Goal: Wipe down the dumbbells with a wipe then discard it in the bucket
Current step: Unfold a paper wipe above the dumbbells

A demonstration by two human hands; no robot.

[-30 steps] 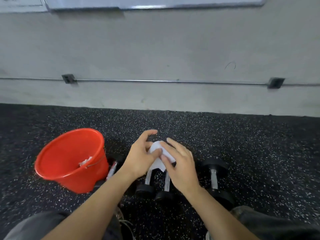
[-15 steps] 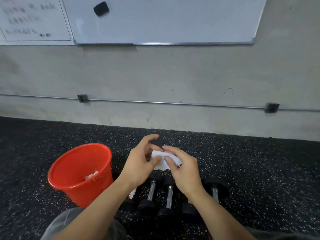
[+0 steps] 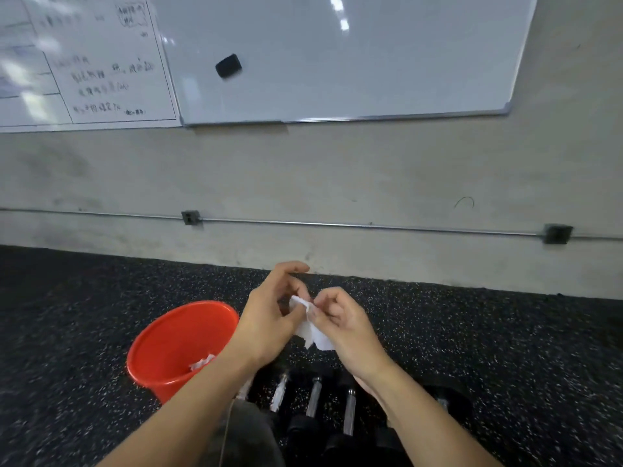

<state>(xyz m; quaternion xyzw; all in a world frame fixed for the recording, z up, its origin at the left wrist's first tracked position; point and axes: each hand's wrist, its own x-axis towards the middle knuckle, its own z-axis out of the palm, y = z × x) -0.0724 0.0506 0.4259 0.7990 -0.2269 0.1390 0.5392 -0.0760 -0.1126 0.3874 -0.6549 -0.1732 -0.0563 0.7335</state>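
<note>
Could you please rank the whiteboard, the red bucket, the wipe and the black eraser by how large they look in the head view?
1. Whiteboard
2. Bucket
3. Wipe, partly hidden by the fingers
4. Eraser, close to the wipe's visible part, so unsure.

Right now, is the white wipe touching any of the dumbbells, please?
Apart. The head view shows the wipe pinched between both hands, with speckled floor visible between it and the dumbbells below.

Dim, even indoor light, ceiling-lamp glare on whiteboard, motion blur, wide-angle bending at edges

Round plastic bucket — bright orange-red; crumpled paper wipe — white; rubber gym floor black with white speckles; dumbbells black-ended, chrome-handled.
</note>
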